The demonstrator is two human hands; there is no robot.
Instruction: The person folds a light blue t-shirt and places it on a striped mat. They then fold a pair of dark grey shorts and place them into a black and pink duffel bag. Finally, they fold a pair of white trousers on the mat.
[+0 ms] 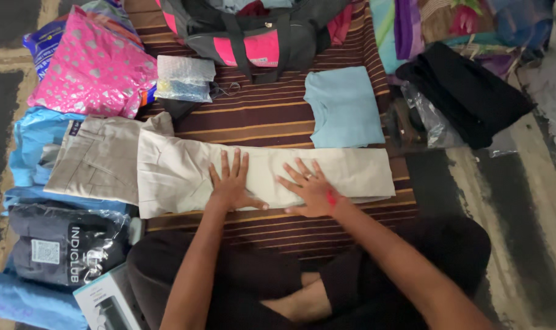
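Here both hands, left (232,186) and right (311,190), press flat, grip wide, on the beige trousers (174,174).

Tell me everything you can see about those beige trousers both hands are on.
The beige trousers look like smooth woven cotton, lying flat across a brown striped cloth. The legs are folded together, stretching right; the waist end lies left, beside another beige garment. The left hand and right hand press palms down on the legs.
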